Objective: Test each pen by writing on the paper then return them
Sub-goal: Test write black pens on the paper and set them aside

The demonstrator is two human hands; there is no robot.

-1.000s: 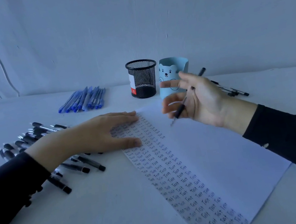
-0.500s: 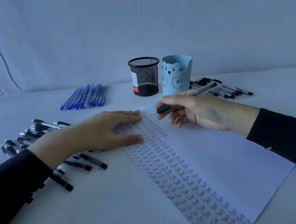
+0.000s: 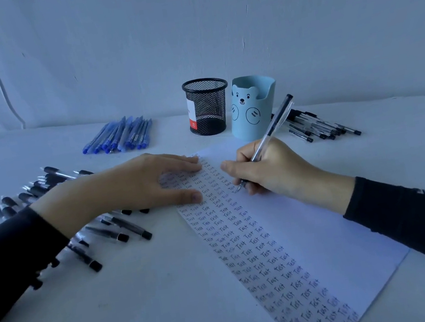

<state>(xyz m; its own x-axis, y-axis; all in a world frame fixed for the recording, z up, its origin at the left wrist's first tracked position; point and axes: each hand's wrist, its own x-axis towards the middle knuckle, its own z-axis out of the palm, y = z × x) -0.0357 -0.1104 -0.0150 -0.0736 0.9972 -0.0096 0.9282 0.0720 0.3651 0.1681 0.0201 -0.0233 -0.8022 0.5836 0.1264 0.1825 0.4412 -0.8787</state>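
Pen (image 3: 274, 126), tip on the paper (image 3: 312, 228) beside the rightmost written column, barrel slanting up and away to the right; we see the right hand (image 3: 270, 168) pinching it in a writing grip, the left hand (image 3: 127, 190) flat, pressing the sheet
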